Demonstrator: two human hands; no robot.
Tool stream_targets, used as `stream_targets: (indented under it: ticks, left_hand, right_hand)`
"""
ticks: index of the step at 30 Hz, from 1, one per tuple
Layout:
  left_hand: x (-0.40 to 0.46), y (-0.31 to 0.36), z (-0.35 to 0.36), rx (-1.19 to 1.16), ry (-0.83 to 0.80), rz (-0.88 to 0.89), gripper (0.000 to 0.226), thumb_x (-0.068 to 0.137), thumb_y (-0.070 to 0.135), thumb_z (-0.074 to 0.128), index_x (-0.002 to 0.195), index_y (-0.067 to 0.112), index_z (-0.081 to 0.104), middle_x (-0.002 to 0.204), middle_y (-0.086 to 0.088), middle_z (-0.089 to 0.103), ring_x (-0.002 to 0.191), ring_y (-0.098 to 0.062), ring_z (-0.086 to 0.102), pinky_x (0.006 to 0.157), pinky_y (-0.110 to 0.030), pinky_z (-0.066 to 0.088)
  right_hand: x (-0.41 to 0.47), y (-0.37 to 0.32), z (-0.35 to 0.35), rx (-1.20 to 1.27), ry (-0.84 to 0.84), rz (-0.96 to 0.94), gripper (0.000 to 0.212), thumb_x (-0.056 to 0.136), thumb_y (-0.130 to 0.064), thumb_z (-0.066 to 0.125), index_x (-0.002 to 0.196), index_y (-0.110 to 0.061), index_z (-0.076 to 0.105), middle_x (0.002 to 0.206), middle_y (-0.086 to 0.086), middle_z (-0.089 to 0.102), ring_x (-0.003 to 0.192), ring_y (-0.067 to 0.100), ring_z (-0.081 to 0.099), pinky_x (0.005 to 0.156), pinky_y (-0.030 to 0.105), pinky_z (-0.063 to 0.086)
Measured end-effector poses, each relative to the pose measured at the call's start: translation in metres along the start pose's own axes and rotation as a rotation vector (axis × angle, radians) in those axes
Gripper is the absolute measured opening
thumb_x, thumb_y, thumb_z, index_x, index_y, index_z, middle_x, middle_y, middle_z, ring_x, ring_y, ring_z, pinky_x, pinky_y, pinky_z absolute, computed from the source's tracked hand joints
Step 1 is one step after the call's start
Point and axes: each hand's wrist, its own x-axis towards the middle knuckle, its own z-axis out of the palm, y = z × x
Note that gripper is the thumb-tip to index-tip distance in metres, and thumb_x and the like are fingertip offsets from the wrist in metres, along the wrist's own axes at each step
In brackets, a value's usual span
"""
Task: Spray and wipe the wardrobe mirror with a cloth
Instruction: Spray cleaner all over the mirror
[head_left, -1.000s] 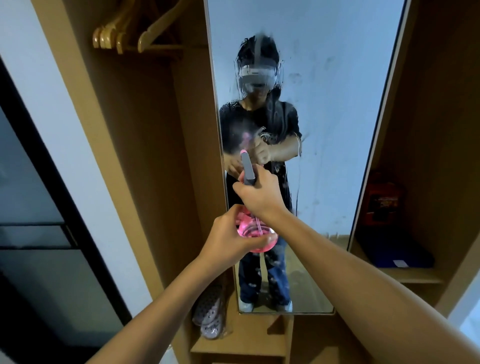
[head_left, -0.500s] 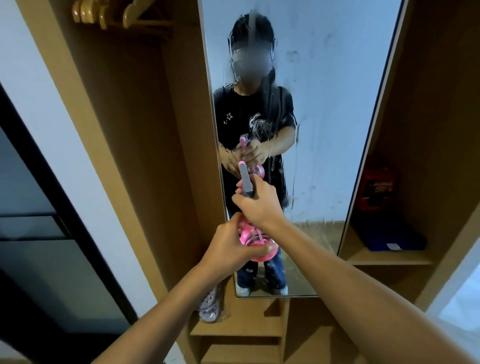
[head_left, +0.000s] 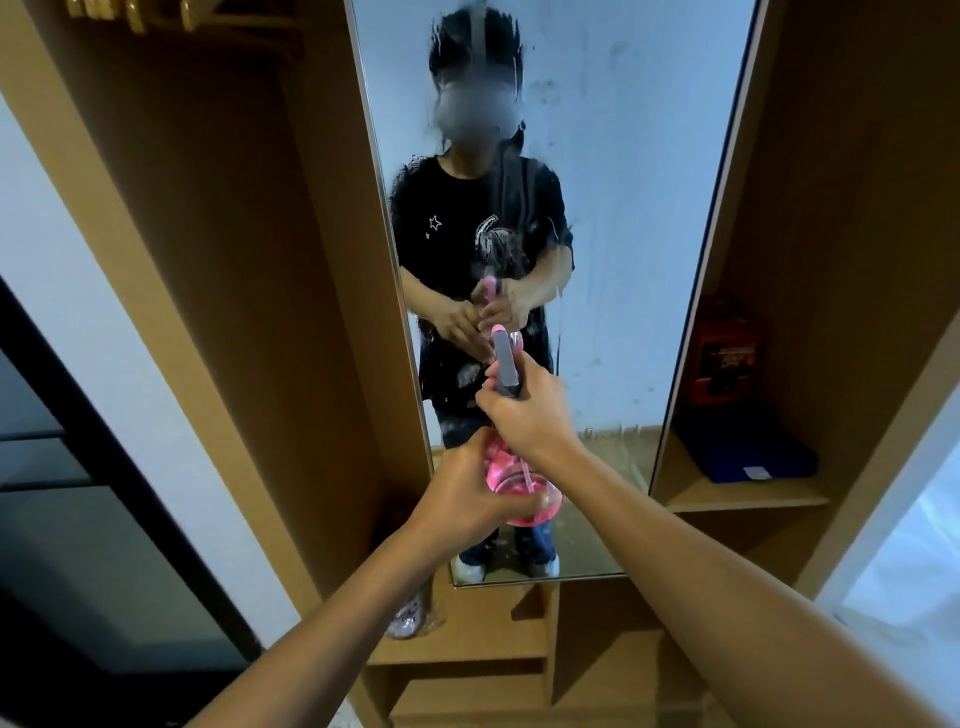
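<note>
In the head view, mid-frame, the right hand curls round the grey trigger head of the pink spray bottle, nozzle aimed at the wardrobe mirror, likely so mist lands on the glass. The left hand wraps the bottle's body from below, steadying it. Droplets streak the mirror's centre. No cloth is visible. At right, a red box and blue item sit on a shelf; wooden hangers hang upper left.

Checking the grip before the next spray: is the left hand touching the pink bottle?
Touching. The head view shows the left hand cupping the pink bottle from the left.
</note>
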Motion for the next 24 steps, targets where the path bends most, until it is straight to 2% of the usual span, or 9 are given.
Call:
stream_targets:
  ticks: [2, 4, 7, 10, 14, 20, 24]
  left_hand:
    - [0.002, 0.001, 0.004, -0.002, -0.005, 0.004, 0.051, 0.072, 0.012, 0.082, 0.109, 0.022, 0.048, 0.088, 0.02, 0.059, 0.08, 0.023, 0.057, 0.065, 0.0, 0.043]
    - [0.004, 0.002, 0.008, 0.001, -0.011, 0.007, 0.052, 0.072, 0.014, 0.083, 0.11, 0.021, 0.049, 0.088, 0.021, 0.059, 0.081, 0.023, 0.056, 0.066, 0.0, 0.043]
    - [0.007, 0.003, 0.016, 0.006, -0.023, 0.007, 0.054, 0.072, 0.018, 0.083, 0.112, 0.022, 0.049, 0.09, 0.023, 0.058, 0.081, 0.025, 0.054, 0.066, 0.001, 0.042]
    - [0.011, 0.004, 0.022, 0.015, -0.026, 0.006, 0.055, 0.071, 0.023, 0.084, 0.112, 0.025, 0.047, 0.091, 0.024, 0.056, 0.08, 0.028, 0.051, 0.065, 0.002, 0.041]
    - [0.016, 0.001, 0.03, 0.015, -0.036, 0.006, 0.057, 0.07, 0.026, 0.085, 0.115, 0.021, 0.051, 0.093, 0.02, 0.062, 0.085, 0.02, 0.057, 0.068, -0.002, 0.046]
    - [0.025, 0.002, 0.045, 0.037, -0.039, 0.008, 0.062, 0.066, 0.033, 0.086, 0.117, 0.021, 0.053, 0.097, 0.017, 0.065, 0.087, 0.011, 0.061, 0.073, -0.01, 0.051]
    - [0.03, 0.006, 0.056, 0.032, -0.064, -0.003, 0.059, 0.067, 0.031, 0.086, 0.114, 0.024, 0.052, 0.095, 0.016, 0.065, 0.084, 0.01, 0.063, 0.072, -0.012, 0.052]
  right_hand:
    - [0.0, 0.003, -0.004, 0.01, 0.006, 0.014, 0.014, 0.08, -0.011, 0.063, 0.093, -0.009, 0.057, 0.083, 0.012, 0.064, 0.067, 0.015, 0.053, 0.071, 0.038, 0.054]
    - [0.0, 0.006, -0.009, 0.009, 0.007, 0.024, 0.015, 0.08, -0.011, 0.063, 0.094, -0.009, 0.057, 0.084, 0.012, 0.064, 0.067, 0.015, 0.053, 0.067, 0.037, 0.053]
    - [0.002, 0.011, -0.015, -0.02, 0.015, 0.027, 0.011, 0.08, -0.01, 0.063, 0.084, -0.01, 0.053, 0.067, 0.001, 0.054, 0.054, 0.01, 0.045, 0.05, 0.023, 0.042]
    - [0.004, 0.016, -0.021, -0.042, 0.051, 0.036, 0.013, 0.079, -0.01, 0.063, 0.076, -0.01, 0.05, 0.06, -0.003, 0.049, 0.048, 0.007, 0.04, 0.042, 0.012, 0.033]
    - [0.004, 0.022, -0.03, -0.057, 0.059, 0.05, 0.01, 0.079, -0.012, 0.063, 0.08, -0.011, 0.053, 0.064, -0.002, 0.052, 0.05, 0.008, 0.043, 0.043, 0.012, 0.033]
    - [0.002, 0.029, -0.045, 0.002, 0.094, 0.059, 0.018, 0.08, -0.011, 0.064, 0.096, -0.006, 0.059, 0.085, 0.013, 0.066, 0.065, 0.014, 0.052, 0.062, 0.031, 0.049]
    - [0.004, 0.034, -0.056, -0.017, 0.098, 0.054, 0.015, 0.079, -0.01, 0.063, 0.091, -0.003, 0.057, 0.072, 0.009, 0.057, 0.059, 0.013, 0.046, 0.056, 0.028, 0.044]
